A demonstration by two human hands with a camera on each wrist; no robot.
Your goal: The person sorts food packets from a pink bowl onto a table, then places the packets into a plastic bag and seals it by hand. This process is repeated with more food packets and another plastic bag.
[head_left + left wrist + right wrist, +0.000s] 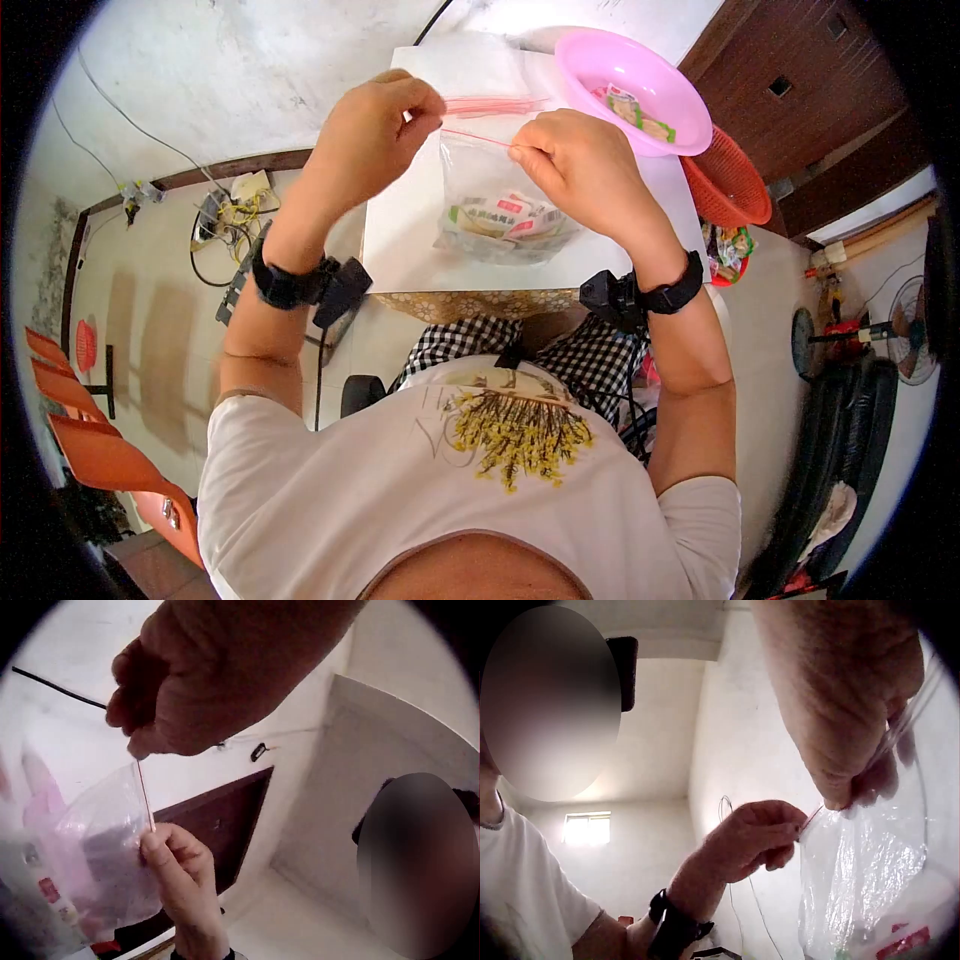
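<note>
A clear zip-lock bag [475, 170] with a red line along its mouth hangs between both hands over the white table. Several packets [510, 215] with red-and-white labels and green edges lie in its lower part. My left hand [370, 135] pinches the left end of the red-lined mouth between thumb and fingers. At the opposite end, my right hand [590, 170] pinches the same edge, thumb on the near side. The line runs taut between them, also in the left wrist view, where the bag [105, 855] hangs below. The right wrist view shows the wrinkled clear plastic [862, 862] beneath the fingers.
More flat bags with red lines [490, 104] lie at the back of the white table [400, 235]. A pink basin [610, 60] at the back right holds a few packets. Beside it sits a red basket [740, 180]. Orange seats [110, 455] stand left, a fan [908, 330] right.
</note>
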